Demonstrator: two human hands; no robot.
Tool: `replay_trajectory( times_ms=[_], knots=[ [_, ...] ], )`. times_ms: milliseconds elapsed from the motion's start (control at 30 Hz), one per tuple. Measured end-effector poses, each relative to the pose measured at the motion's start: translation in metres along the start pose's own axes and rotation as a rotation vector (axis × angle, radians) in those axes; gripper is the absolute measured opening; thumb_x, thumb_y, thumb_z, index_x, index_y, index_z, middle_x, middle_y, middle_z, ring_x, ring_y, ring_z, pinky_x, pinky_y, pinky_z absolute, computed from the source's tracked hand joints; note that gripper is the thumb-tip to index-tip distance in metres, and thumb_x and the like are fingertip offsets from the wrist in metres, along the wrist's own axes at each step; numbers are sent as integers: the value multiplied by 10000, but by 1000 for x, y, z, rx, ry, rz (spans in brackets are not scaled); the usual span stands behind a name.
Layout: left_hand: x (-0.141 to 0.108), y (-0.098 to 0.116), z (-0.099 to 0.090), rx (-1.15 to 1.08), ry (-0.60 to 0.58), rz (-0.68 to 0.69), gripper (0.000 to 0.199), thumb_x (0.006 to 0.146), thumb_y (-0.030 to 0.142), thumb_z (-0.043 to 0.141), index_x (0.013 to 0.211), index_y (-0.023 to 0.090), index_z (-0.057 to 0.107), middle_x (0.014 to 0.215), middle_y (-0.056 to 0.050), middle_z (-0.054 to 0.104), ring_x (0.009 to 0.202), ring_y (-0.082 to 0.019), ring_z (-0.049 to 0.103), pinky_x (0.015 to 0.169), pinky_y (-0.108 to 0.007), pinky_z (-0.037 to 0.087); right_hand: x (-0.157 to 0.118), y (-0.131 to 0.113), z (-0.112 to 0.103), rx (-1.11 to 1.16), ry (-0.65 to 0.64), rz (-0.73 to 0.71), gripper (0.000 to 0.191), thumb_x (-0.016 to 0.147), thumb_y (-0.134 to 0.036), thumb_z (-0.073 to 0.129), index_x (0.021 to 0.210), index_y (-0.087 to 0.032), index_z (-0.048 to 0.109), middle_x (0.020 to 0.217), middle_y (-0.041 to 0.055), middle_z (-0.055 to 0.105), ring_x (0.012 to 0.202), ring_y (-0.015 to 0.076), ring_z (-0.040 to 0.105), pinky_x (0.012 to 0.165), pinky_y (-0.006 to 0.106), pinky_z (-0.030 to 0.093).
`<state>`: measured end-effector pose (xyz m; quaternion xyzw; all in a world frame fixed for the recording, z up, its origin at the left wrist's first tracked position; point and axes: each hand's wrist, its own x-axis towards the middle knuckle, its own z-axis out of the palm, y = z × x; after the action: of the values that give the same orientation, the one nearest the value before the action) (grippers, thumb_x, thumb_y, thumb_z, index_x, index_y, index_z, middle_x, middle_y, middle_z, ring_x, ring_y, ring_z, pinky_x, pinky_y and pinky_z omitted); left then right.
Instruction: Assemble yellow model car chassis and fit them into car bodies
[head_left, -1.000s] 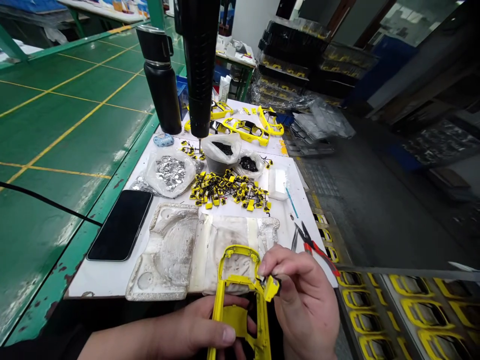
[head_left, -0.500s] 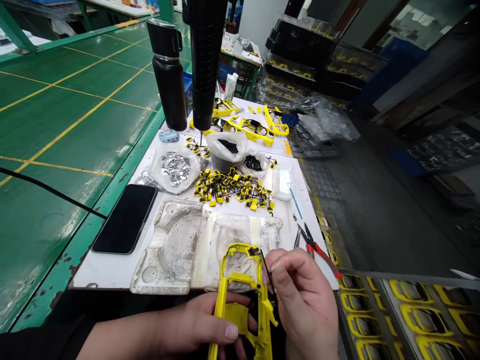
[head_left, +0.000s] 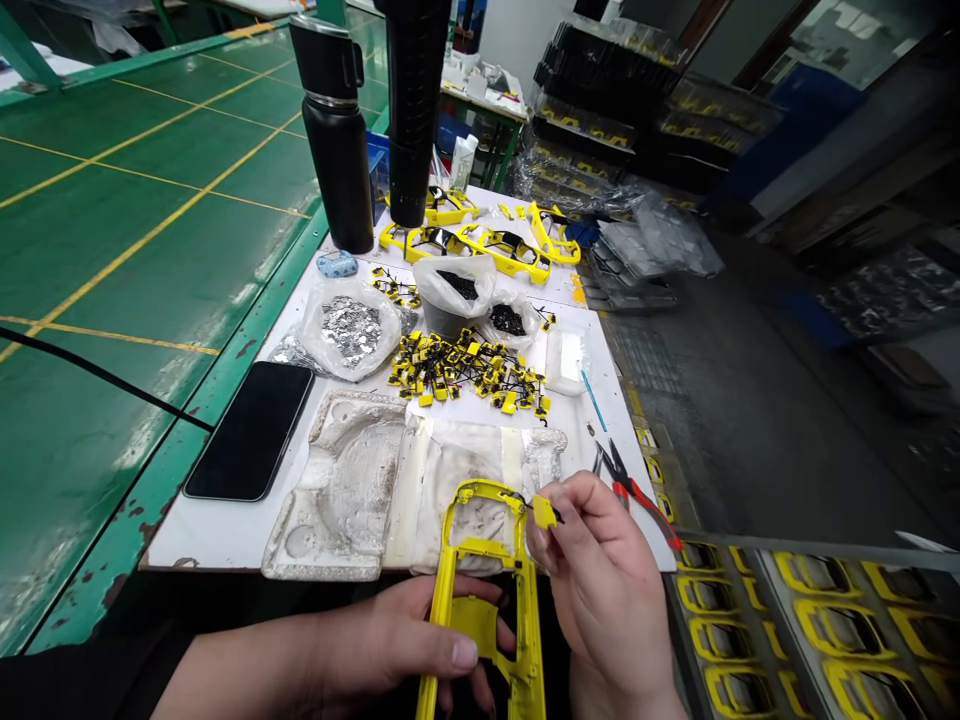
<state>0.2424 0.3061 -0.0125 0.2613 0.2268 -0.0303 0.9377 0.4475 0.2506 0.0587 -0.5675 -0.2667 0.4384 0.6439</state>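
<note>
My left hand (head_left: 420,635) is wrapped round a yellow plastic car body frame (head_left: 444,590) at the bottom centre, thumb on its near part. Beside the frame's upper right corner, my right hand (head_left: 600,580) pinches a small yellow part (head_left: 544,512) with a dark end between thumb and fingers. Behind the frame lies a whitish padded block (head_left: 480,455), joined by a hollowed, stained block (head_left: 352,490) on its left. A pile of small yellow and black parts (head_left: 465,370) sits further back.
A phone (head_left: 251,430) lies left; red-handled pliers (head_left: 637,495) lie right. Bags of silver pieces (head_left: 351,335) and black pieces (head_left: 457,287), a black bottle (head_left: 337,170), and a dark powered driver (head_left: 412,120) stand behind. Trays of yellow frames (head_left: 724,640) fill the lower right.
The small part in my right hand has turned, showing its yellow face, and has come away from the frame's corner. The driver hangs slightly higher in view.
</note>
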Motion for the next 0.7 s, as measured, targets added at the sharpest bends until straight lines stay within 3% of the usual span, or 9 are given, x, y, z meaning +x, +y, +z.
replay_trajectory(
  times_ms=[333,567,700],
  knots=[
    [0,2,0,25,1,0,897,717,588,1017,1437,170,684,1432,-202,763,985,-258,831,686,-237,544,-7,7,-6,-11,2,44,276,1076,-469,765,1016,-230,640,790,-27,594,680,115,511,612,217,463],
    [-1,3,-2,37,-30,1,870,758,581,999,1469,194,682,1454,-196,753,1021,-270,829,711,-248,552,-7,-2,-4,-167,-18,-56,256,1073,-447,776,971,-221,713,798,-11,669,666,105,584,604,194,495],
    [-2,6,2,6,-80,15,843,757,600,996,1451,206,725,1429,-173,750,990,-254,817,686,-227,535,-7,-11,-5,-340,-70,-177,164,1068,-387,788,981,-248,779,958,21,798,858,144,747,788,223,608]
  ],
)
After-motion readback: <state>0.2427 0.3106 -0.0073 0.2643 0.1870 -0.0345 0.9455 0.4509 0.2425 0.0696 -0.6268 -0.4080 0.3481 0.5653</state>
